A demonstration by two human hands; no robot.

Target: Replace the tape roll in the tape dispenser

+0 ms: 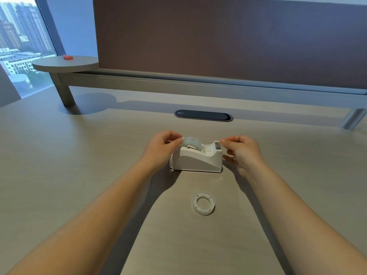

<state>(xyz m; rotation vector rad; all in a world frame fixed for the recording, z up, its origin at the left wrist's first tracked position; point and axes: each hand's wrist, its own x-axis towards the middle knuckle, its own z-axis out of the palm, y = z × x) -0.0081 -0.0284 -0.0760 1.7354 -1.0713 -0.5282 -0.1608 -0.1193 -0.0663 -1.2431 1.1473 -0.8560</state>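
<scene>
Tape is pinched by the right hand (pixel 241 149) at the cutter end of the dispenser (pixel 196 158), while the roll (pixel 191 143) is steadied by the left hand (pixel 162 145).

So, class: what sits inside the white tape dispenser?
A clear tape roll sits in the dispenser, left hand touching it. The roll's lower half and its hub are hidden by the dispenser wall.

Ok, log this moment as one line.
tape roll seated in dispenser | left hand on roll | right hand at cutter end | empty core on desk
</scene>
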